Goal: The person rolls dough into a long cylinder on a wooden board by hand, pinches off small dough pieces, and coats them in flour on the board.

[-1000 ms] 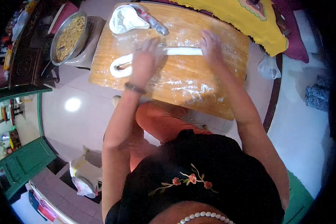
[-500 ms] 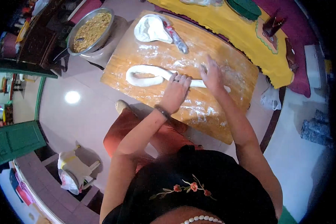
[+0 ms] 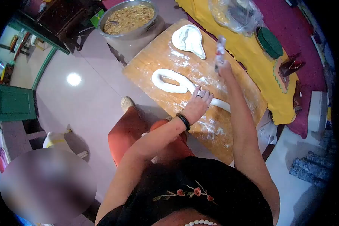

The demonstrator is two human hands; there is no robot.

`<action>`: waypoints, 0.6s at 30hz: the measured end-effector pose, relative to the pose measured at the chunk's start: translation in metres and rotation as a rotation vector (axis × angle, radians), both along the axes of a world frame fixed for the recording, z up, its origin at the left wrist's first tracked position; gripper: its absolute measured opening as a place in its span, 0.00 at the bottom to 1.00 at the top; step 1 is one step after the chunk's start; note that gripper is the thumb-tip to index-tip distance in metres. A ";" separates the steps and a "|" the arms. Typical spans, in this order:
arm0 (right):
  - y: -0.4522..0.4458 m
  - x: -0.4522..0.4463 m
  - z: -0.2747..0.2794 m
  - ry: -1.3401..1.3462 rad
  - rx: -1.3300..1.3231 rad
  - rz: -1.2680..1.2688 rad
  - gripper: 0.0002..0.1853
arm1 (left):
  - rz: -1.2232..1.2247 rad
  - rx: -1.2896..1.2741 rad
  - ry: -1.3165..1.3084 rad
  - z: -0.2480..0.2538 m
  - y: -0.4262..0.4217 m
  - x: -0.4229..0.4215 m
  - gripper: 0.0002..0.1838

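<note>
A long white dough rope (image 3: 168, 90), looped at its left end, lies on the floured wooden board (image 3: 147, 64). My left hand (image 3: 200, 103) rests over the rope right of the loop, its fingers curled around it. Raised above the board's far right side is my right hand (image 3: 224, 68), closed on a slim object with a clear and red plastic-like wrapping (image 3: 221, 47); its exact kind is unclear. Near the board's far edge sits a pear-shaped scoop of white flour (image 3: 188, 39). My right forearm hides the rope's right end.
A large metal bowl of chunky filling (image 3: 128, 19) stands beyond the board's left corner. Along the right runs a yellow cloth (image 3: 278, 101) with a green round item (image 3: 269, 43) and a dark red glass (image 3: 290, 66). A white plastic bag (image 3: 267, 133) hangs beside the board.
My right hand has left the dough rope and picked up the wrapped object that lay beside the flour scoop. My left hand stays on the rope. The view has shifted.
</note>
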State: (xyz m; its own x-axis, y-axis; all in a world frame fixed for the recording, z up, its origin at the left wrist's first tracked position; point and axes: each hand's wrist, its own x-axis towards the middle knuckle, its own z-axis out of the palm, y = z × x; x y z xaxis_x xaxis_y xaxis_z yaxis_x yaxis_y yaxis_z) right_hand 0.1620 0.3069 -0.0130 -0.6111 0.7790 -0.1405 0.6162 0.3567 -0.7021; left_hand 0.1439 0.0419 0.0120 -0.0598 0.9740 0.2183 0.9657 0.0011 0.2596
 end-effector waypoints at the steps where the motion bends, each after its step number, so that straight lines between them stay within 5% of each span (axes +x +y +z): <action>1: -0.009 0.007 0.027 0.036 -0.273 -0.070 0.14 | 0.006 0.007 0.000 0.000 -0.001 0.000 0.27; 6: -0.095 -0.021 0.081 0.559 -0.457 -0.092 0.14 | 0.019 0.044 0.041 -0.010 0.000 0.002 0.25; 11: -0.213 -0.106 0.108 0.580 -0.664 0.135 0.14 | 0.218 -0.284 2.342 -0.083 0.018 0.017 0.25; 13: -0.238 -0.144 0.095 0.580 -0.781 0.104 0.15 | 0.079 -0.395 2.845 -0.075 0.015 0.018 0.22; 16: -0.244 -0.204 0.042 0.574 -0.803 0.001 0.15 | -0.394 -0.442 2.960 0.010 0.001 0.009 0.19; 18: -0.253 -0.222 0.059 0.503 -0.741 -0.202 0.16 | -0.374 -0.384 3.039 0.011 -0.001 0.008 0.19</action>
State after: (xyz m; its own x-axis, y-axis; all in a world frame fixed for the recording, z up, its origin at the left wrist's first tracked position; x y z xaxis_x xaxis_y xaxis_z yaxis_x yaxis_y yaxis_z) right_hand -0.0603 0.0541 0.0460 -0.5976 0.6944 -0.4009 0.1776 -0.3729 -0.9107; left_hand 0.1521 0.0405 0.0226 -0.1554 0.8798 -0.4493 -0.9127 -0.3019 -0.2755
